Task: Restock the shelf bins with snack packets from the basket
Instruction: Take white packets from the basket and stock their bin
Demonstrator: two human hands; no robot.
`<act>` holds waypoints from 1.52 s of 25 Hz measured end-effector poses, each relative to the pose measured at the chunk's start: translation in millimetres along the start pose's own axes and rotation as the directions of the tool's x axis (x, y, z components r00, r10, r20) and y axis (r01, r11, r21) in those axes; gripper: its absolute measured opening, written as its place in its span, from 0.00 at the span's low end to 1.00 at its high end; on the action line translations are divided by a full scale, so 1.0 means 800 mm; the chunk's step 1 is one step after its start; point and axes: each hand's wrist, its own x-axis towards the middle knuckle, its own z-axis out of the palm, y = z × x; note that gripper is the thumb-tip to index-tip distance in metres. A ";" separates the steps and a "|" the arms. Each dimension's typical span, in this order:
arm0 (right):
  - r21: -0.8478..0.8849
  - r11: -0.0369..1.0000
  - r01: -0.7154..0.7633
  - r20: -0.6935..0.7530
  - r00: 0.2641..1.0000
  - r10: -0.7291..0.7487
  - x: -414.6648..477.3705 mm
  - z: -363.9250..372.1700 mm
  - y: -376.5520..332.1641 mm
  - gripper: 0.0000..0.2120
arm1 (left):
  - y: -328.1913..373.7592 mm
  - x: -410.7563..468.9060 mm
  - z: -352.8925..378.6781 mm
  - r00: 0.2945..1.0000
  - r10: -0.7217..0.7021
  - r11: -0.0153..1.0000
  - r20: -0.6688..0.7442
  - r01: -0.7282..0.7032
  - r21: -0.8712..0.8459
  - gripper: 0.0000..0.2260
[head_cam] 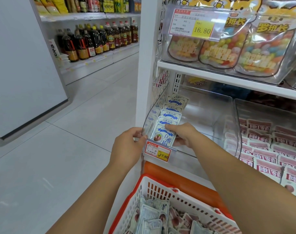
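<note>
At the front left corner of the clear, smooth plastic bin [152, 114] with curved walls, the left hand [127, 146] gripped the rim between thumb and curled fingers. Just beside it, a flat, glossy white-and-blue rectangular snack packet [165, 140] lay at the front of an overlapping row inside the bin. Its printed face was up, its long axis ran front to back, and its top end pointed to the rear. The right hand [183, 134] pinched it, thumb on top, fingers beneath. Lower down stood the red-rimmed white plastic basket [162, 190] with slotted walls, holding crumpled packets.
</note>
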 end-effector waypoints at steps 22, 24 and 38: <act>-0.094 0.701 0.707 -0.313 0.647 -0.695 -0.192 -0.005 0.146 0.12 | -0.058 -0.108 0.050 0.999 -0.049 0.992 0.014 0.047 0.115 0.06; -0.265 0.869 0.419 -0.161 0.869 -0.468 -0.172 0.000 0.234 0.09 | -0.105 -0.151 0.090 0.938 -0.128 0.967 0.323 0.046 0.252 0.04; 0.119 0.974 -0.192 0.210 0.964 0.165 -0.148 -0.010 0.393 0.18 | -0.192 -0.236 0.158 0.573 -0.483 0.706 0.662 0.702 -0.092 0.13</act>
